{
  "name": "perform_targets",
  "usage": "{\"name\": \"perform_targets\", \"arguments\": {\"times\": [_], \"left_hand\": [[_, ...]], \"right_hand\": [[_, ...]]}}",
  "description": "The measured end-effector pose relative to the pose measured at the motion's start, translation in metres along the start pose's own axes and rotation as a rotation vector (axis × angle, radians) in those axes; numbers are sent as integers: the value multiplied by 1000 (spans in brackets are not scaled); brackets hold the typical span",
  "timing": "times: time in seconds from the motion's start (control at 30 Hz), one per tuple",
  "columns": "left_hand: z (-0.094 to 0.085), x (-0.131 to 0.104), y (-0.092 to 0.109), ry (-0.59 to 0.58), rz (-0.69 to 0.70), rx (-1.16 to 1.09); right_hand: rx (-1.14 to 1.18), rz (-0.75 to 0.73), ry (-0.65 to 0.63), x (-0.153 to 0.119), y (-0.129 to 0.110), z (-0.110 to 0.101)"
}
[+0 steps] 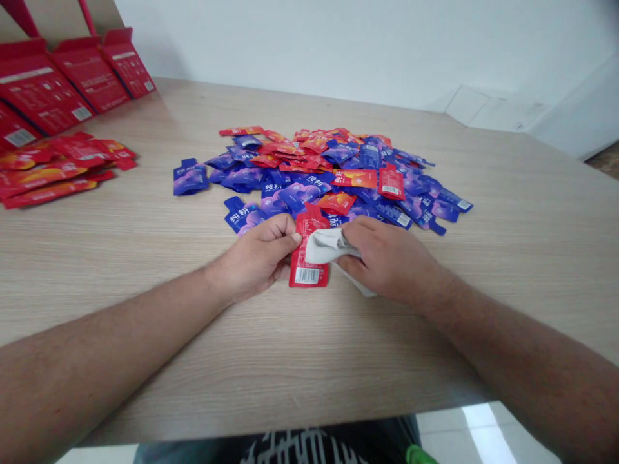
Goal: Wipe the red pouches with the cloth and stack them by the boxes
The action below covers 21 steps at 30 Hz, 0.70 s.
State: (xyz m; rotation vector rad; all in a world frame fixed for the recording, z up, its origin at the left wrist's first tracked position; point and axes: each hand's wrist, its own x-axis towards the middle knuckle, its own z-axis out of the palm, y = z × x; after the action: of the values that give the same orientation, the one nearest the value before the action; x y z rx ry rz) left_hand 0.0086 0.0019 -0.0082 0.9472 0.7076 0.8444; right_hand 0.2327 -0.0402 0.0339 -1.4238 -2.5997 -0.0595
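Note:
My left hand point(265, 254) pinches the left edge of a red sachet point(309, 258), whose printed side with a white barcode faces up. Bunched in my right hand point(387, 254) is a whitish cloth point(323, 246); its front part lies against the sachet, and a loose end hangs below the hand. Just beyond both hands spreads a mixed heap of blue-purple sachets point(300, 193) and red-orange sachets point(355, 178). The cloth covers part of the sachet's right side.
At the left lies a stack of red sachets point(53, 169). Several red cartons point(82, 80) with raised flaps stand behind it. One blue sachet point(190, 178) sits apart, left of the heap. The wooden table point(242, 367) meets a white wall point(314, 51) at the back.

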Motion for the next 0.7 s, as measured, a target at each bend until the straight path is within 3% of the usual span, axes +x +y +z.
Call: {"name": "perform_targets", "arguments": {"times": [0.2,0.33,0.4,0.53,0.7], "left_hand": [[-1,-2,-3,-31,24,114],[-1,-2,-3,-12,22,170],[-2,-2,-3,-9,20,170],[-2,-2,-4,-40,38,187],[-2,-2,-4,-9,33,182]], "right_hand": [[40,-223,-75,-3,-10,1],[-2,-19,31,-2,-5,0],[0,-37,26,-2,-6,-1],[41,-223,-74,-3,-10,-1],[9,-14,32,-2,-4,0]]}}
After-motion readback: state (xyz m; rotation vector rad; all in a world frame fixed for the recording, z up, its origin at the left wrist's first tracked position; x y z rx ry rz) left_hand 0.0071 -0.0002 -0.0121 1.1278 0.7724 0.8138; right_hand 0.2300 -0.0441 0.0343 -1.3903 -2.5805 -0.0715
